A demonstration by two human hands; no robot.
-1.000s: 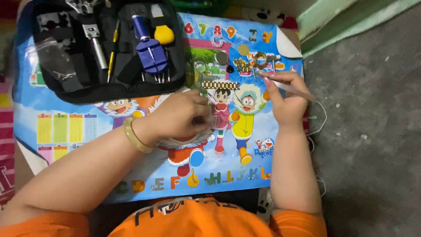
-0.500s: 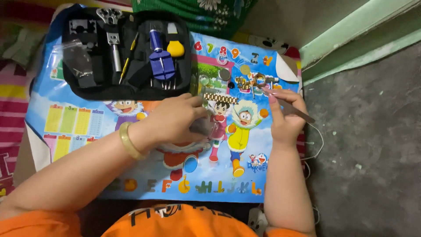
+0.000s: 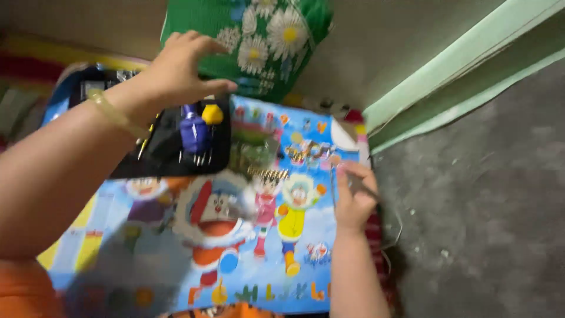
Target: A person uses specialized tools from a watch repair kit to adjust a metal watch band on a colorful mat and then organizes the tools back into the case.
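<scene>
Hands above a cartoon mat (image 3: 235, 259).
Left hand (image 3: 179, 68), fingers spread and empty, hovers over the tool case (image 3: 170, 147); right hand (image 3: 353, 197) grips a thin tool (image 3: 366, 189).

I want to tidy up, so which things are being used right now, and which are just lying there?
In use:
right hand pinching a thin metal tool
left hand raised above the black tool case
small metal parts on the cartoon mat

Just lying about:
green daisy cushion
grey floor
</scene>
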